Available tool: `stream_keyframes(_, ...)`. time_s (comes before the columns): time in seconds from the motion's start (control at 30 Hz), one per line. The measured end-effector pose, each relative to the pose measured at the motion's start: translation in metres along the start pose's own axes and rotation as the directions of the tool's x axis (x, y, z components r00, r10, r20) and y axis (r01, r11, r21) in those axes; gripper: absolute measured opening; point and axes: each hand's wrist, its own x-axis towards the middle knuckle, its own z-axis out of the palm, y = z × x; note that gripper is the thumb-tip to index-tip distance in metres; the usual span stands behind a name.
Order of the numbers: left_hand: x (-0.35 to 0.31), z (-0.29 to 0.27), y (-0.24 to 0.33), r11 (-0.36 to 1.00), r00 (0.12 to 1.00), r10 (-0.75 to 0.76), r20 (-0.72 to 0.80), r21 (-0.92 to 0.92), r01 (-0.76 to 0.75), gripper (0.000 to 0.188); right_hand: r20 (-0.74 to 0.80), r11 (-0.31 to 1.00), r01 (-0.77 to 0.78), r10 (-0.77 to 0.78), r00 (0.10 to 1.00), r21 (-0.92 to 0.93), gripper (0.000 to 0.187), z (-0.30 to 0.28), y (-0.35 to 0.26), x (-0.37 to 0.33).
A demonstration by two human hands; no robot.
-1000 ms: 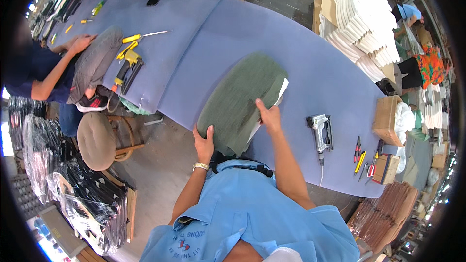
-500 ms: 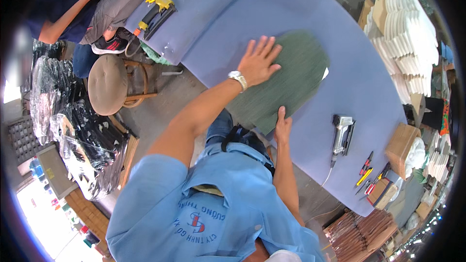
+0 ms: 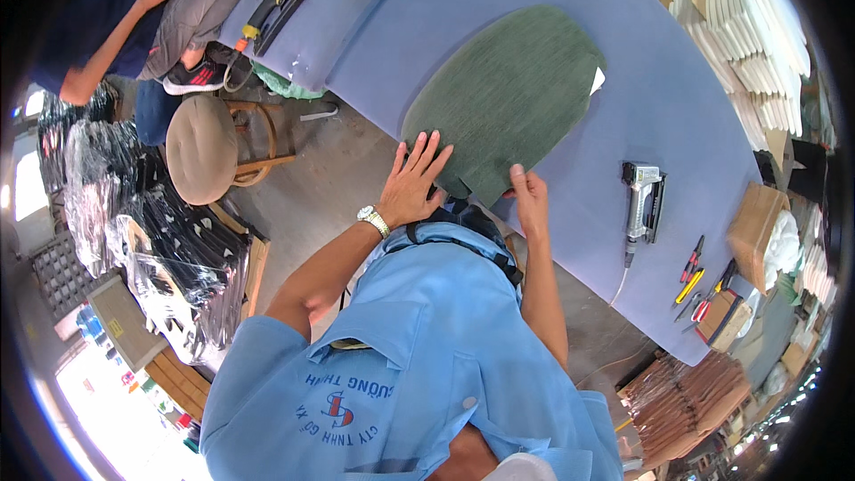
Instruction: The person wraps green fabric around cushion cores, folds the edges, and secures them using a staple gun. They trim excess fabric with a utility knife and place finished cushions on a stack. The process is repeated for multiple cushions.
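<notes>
Evidently steadying green pad on blue table, w/ near end overhanging. Touching near-L rim w/ L hand, fingers apart, prob. to stop sliding; apparently supporting near-R rim w/ R hand, thumb on top, other fingers partly hidden; can't tell if clamped. Also having stapler lying R of pad, prob. for easy reach.

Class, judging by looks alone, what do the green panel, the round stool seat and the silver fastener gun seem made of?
Green panel: probably woven fabric, matte, with fine streaks.
Stool seat: beige cloth or suede-like cover, dull; dimples suggest padding.
Silver fastener gun: likely metal, judging by its grey sheen; darker parts unclear.
</notes>
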Motion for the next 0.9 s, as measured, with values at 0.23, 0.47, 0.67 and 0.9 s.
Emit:
stream_keyframes(0.23, 0.011, 0.035, 0.015, 0.996, 0.962, 0.005, -0.272, 0.084, 0.019, 0.113, 0.231, 0.835, 0.252, -0.155, 0.961, -0.489, 0.060, 0.037, -0.106, 0.020)
stream_keyframes(0.47, 0.018, -0.028, 0.032, 0.947, 0.835, -0.182, -0.520, -0.321, 0.007, 0.098, 0.464, 0.861, 0.503, -0.415, 0.782, -0.076, 0.032, 0.064, -0.230, 0.025)
stream_keyframes(0.67, 0.023, -0.036, 0.022, 0.838, 0.691, -0.412, -0.594, -0.544, 0.032, 0.088, 0.739, 0.370, 0.897, -0.529, 0.418, -0.242, 0.017, 0.089, -0.233, 0.027)
stream_keyframes(0.9, 0.023, -0.039, 0.015, 0.749, 0.645, -0.531, -0.550, -0.660, 0.055, 0.078, 0.704, 0.504, 0.825, -0.487, 0.517, -0.257, 0.020, 0.103, -0.205, 0.027)
